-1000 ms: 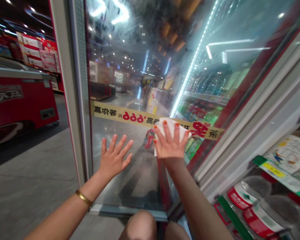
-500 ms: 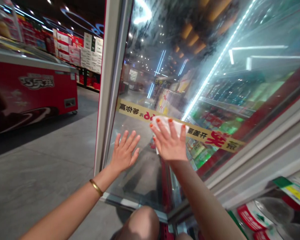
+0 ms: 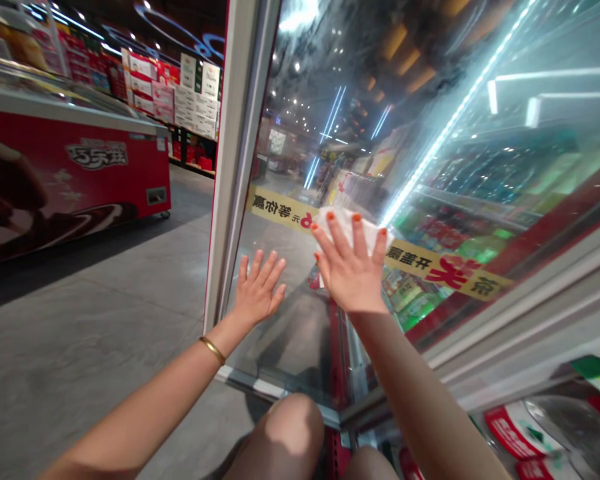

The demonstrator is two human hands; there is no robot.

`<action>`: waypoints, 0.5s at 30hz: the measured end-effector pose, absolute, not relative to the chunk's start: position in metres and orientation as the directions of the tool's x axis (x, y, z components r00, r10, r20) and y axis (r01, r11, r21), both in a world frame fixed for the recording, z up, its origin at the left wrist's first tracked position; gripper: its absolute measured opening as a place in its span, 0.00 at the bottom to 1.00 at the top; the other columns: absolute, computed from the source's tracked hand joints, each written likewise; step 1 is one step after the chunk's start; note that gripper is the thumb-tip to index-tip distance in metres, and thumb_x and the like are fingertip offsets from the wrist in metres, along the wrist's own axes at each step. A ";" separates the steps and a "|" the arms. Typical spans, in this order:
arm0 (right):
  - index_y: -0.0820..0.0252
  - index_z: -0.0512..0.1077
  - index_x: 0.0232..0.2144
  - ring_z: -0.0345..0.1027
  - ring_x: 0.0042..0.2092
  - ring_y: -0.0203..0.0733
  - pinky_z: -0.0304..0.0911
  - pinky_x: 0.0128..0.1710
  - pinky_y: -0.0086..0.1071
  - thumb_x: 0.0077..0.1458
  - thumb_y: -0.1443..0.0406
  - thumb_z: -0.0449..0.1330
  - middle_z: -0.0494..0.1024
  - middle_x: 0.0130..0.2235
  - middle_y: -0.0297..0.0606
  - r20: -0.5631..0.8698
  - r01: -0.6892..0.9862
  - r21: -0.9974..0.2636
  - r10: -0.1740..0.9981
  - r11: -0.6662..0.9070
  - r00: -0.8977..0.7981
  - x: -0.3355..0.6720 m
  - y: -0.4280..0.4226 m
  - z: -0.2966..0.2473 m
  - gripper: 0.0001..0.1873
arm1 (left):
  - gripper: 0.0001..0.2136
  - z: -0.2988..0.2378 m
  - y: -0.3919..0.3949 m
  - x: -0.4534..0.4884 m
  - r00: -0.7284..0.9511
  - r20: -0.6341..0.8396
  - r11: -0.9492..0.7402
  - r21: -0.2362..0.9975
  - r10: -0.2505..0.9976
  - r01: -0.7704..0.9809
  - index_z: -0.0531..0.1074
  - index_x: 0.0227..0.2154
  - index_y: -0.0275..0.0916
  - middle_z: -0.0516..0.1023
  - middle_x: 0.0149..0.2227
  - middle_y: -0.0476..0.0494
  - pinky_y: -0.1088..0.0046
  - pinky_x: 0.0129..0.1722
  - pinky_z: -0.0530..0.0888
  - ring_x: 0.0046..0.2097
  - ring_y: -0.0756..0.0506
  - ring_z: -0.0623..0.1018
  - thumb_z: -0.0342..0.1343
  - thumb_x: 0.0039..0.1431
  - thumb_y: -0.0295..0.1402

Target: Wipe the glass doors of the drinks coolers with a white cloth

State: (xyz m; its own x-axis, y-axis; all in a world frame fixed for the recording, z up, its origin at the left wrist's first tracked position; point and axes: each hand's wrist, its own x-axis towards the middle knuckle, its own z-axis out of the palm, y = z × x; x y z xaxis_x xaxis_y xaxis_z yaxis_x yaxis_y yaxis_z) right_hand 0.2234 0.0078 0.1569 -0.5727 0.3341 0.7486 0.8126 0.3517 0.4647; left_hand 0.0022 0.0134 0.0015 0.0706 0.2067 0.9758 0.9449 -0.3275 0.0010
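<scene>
My right hand point(image 3: 354, 277) lies with spread fingers on a white cloth point(image 3: 344, 223), holding it against the glass door point(image 3: 300, 300). The cloth covers part of a yellow printed strip point(image 3: 283, 210) that runs across the pane. Most of the cloth is hidden under my fingers. My left hand point(image 3: 261, 287) is flat with its fingers apart, on the same glass below the strip's left end, and holds nothing. Cloudy smears point(image 3: 305, 50) show on the upper glass.
The door's pale frame point(image 3: 237, 167) stands left of my hands. Beyond it is a red chest freezer point(image 3: 105, 180) on the grey floor point(image 3: 105, 333). Bottles with red and white labels point(image 3: 523, 427) are at lower right. My knee point(image 3: 293, 427) is close below the door.
My right hand and the cloth have slid slightly upward on the glass. My left hand stays in nearly the same place. The whole view has shifted a little.
</scene>
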 end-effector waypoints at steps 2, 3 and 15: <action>0.39 0.49 0.80 0.35 0.83 0.68 0.29 0.74 0.83 0.74 0.57 0.56 0.54 0.81 0.39 0.842 0.894 0.360 0.320 0.267 -0.434 0.236 0.010 0.166 0.38 | 0.42 -0.002 0.014 0.003 0.063 0.975 -0.330 0.011 0.212 0.944 0.46 0.81 0.46 0.58 0.79 0.39 0.48 0.83 0.38 0.83 0.41 0.43 0.58 0.69 0.36; 0.42 0.49 0.80 0.32 0.83 0.71 0.30 0.73 0.86 0.74 0.57 0.56 0.54 0.81 0.42 0.867 0.910 0.333 0.299 0.249 -0.399 0.244 0.009 0.160 0.39 | 0.42 -0.003 0.015 0.004 0.060 0.976 -0.333 0.014 0.210 0.943 0.47 0.81 0.47 0.59 0.79 0.40 0.48 0.83 0.37 0.83 0.40 0.43 0.58 0.69 0.36; 0.40 0.47 0.80 0.40 0.82 0.62 0.32 0.76 0.78 0.73 0.60 0.55 0.57 0.81 0.36 0.758 0.792 0.465 0.283 0.397 -0.587 0.204 0.009 0.163 0.39 | 0.39 -0.007 0.014 -0.003 0.100 0.973 -0.365 -0.018 0.208 0.931 0.47 0.81 0.45 0.57 0.80 0.40 0.45 0.82 0.37 0.83 0.41 0.41 0.54 0.71 0.36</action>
State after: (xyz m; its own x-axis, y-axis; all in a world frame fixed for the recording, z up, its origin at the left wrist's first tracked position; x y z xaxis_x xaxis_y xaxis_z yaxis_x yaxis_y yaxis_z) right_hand 0.2043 0.0088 0.1631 -0.5871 0.2831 0.7584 0.7916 0.3970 0.4645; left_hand -0.0033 0.0144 -0.0074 0.1004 0.2082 0.9729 0.9310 -0.3646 -0.0180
